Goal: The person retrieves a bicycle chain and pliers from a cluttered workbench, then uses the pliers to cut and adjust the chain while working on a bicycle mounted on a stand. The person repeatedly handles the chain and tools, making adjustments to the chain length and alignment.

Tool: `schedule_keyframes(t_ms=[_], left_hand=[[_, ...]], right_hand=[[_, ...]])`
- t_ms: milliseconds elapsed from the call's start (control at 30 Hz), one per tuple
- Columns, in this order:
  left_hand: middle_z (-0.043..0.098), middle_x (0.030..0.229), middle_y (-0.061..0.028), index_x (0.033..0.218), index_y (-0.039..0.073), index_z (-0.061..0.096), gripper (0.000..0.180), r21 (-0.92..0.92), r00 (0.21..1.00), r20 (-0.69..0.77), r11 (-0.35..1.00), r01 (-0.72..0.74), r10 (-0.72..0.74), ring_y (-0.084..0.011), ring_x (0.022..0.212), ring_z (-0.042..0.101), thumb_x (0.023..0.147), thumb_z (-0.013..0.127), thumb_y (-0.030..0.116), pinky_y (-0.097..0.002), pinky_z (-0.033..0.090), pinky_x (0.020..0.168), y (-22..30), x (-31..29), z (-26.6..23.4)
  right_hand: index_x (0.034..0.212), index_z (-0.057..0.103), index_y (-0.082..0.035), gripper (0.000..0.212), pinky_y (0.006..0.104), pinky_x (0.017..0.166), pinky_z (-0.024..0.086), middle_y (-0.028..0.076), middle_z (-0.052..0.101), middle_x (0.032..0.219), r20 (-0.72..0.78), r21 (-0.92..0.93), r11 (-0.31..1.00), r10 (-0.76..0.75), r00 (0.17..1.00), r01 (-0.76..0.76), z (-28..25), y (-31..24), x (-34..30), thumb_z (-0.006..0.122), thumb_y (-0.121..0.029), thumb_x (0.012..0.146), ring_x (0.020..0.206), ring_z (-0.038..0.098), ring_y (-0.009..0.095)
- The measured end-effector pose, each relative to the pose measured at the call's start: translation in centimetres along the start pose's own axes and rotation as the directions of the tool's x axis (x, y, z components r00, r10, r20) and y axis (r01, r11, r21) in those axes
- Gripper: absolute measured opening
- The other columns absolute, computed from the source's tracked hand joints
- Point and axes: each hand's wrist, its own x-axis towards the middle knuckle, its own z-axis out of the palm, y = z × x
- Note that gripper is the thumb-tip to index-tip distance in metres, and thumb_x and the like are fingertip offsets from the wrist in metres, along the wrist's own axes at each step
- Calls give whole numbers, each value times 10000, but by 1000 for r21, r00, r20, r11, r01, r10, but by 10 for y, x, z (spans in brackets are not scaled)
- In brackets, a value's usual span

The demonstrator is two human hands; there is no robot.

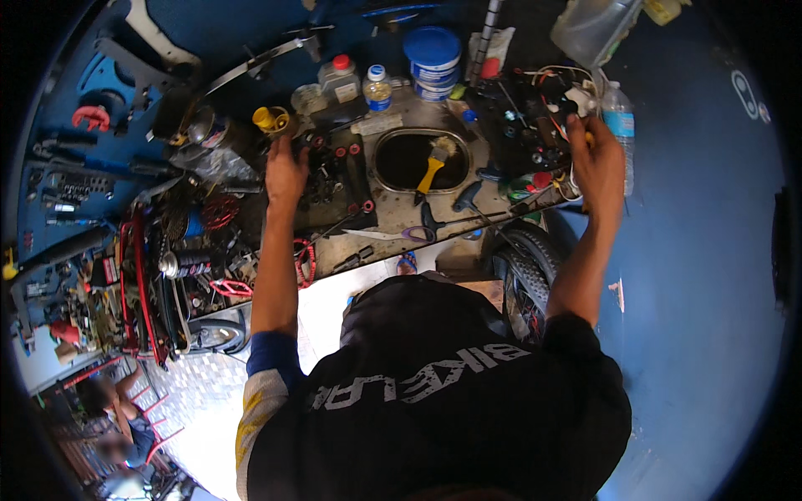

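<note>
Over the left part of the workbench point(334, 225), my left hand point(286, 173) reaches in among small dark parts. Its fingers are slightly bent, with the thumb apart, and I see nothing held in them. Just beyond it is a yellow round container point(270, 119). At the bench's right end, my right hand point(600, 163) has its fingers curled in, and a bit of yellow shows between them; what it belongs to is hidden. Close to those fingertips lie a white object point(578, 100) and thin cables. A clear water bottle point(618, 125) stands just right of this hand.
A yellow-handled brush point(430, 171) rests in an oval basin point(384, 179). Scissors point(409, 235) and a dark-handled tool point(430, 219) lie near the front edge. Behind stand a blue-lidded tub point(433, 63) and bottles. Bike wheels point(530, 263) are below; tools hang on the left.
</note>
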Motion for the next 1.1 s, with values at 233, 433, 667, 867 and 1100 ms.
schedule_keyframes(t_ms=[233, 433, 667, 867, 1100], left_hand=[[663, 935, -178, 921, 4, 714, 125, -201, 998, -57, 979, 28, -41, -390, 929, 651, 856, 781, 88, -448, 507, 842, 36, -43, -47], [710, 967, -156, 820, -8, 771, 385, -371, 945, 142, 869, 327, -295, -315, 876, 692, 1015, 670, 307, -411, 512, 802, 51, -76, -62], [727, 1101, -164, 928, -28, 795, 428, -261, 898, 94, 860, 439, -430, -277, 1030, 685, 1056, 606, 334, -362, 519, 890, 24, -141, -114], [710, 1113, -200, 1059, 6, 777, 358, -307, 886, 20, 841, 446, -463, -343, 1065, 676, 1023, 647, 338, -415, 532, 920, 18, -185, -120], [674, 1146, -254, 1077, -57, 710, 389, -300, 860, -52, 829, 472, -508, -419, 1112, 629, 1031, 628, 321, -468, 501, 954, 21, -251, -164]], right_hand=[[1113, 708, -20, 436, 517, 883, 532, 277, 727, 1042, 95, -284, 959, 8, 995, 19, -5, 66, 101, 642, -430, 982, 1032, 694, 454], [1379, 561, -60, 532, 509, 1042, 499, 288, 636, 1321, 296, -531, 838, 43, 954, 127, 64, 202, 207, 668, -332, 935, 1198, 623, 481], [1491, 500, -110, 660, 565, 1146, 397, 235, 558, 1462, 488, -504, 840, 83, 869, 202, 217, 209, 192, 707, -355, 915, 1407, 434, 489], [1108, 714, 27, 426, 554, 901, 501, 291, 678, 1086, 366, -215, 770, -507, 780, 601, 228, 287, 250, 696, -342, 895, 1012, 635, 476], [1235, 698, 4, 508, 461, 849, 538, 217, 709, 1117, 590, -485, 693, -192, 785, 534, 213, 220, 243, 604, -447, 1022, 1008, 684, 301]])
